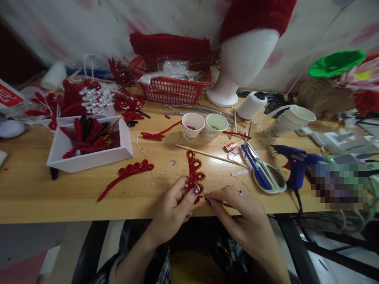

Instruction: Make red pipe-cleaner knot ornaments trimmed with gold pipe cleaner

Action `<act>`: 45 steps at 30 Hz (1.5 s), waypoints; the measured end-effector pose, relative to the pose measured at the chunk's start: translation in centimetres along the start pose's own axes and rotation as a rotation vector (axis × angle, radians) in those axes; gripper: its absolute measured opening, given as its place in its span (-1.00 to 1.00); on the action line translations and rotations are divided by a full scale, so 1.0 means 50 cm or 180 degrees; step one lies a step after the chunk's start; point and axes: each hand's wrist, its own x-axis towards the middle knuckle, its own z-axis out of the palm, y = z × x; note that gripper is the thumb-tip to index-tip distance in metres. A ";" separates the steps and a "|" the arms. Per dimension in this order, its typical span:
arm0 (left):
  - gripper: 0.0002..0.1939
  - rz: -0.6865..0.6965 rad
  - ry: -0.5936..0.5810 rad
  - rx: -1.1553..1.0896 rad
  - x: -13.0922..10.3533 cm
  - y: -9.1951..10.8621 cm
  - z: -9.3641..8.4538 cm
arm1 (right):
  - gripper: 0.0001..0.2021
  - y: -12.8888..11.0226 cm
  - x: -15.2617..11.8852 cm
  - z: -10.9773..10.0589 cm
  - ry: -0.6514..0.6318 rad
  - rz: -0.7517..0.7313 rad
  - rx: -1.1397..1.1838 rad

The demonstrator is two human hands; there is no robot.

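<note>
My left hand (177, 201) pinches a red pipe cleaner piece (192, 171) near its lower end, just above the table's front edge. The piece stands roughly upright, with a row of loops down its right side edged in gold tinsel. Between the thumb and index finger of my right hand (239, 213) is a strand of gold tinsel stem (203, 195), close to the lowest loop. Its tail runs back under my right hand, partly hidden. A similar red looped piece (133, 171), without gold edging, lies on the table to the left.
A white box (90, 162) of red and black pieces stands at left. Two paper cups (192, 120) hold small beads. Scissors (276, 179), a blue pen (255, 167) and a blue glue gun (299, 161) lie at right. Behind are a red basket (174, 92) and a white foam head (245, 59).
</note>
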 end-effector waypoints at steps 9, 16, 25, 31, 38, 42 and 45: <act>-0.68 0.0063 0.0158 0.0084 0.001 -0.004 0.002 | -0.87 -0.006 0.007 0.012 0.0083 -0.0104 -0.0020; -0.64 0.0077 0.0221 0.0066 -0.001 0.001 0.005 | -0.87 -0.003 0.009 0.030 0.0302 -0.0431 -0.0011; -0.65 -0.0002 0.0128 0.0077 -0.001 0.004 0.000 | -0.84 0.006 0.012 0.036 0.0368 -0.0577 0.0179; -0.68 0.0053 0.0123 -0.0122 0.001 -0.002 -0.001 | -0.85 0.002 0.013 0.048 0.0448 -0.0556 0.0149; -0.68 0.0013 0.0080 0.0257 -0.004 -0.001 -0.007 | -0.81 -0.006 0.012 0.046 0.0668 -0.0365 0.0081; -0.69 0.0025 0.0030 0.0469 -0.011 0.003 -0.008 | -0.81 -0.007 0.014 0.049 0.0706 -0.0417 0.0018; -0.72 0.0019 -0.0020 0.0459 -0.013 0.004 -0.007 | -0.82 -0.005 0.012 0.047 0.0713 -0.0427 0.0023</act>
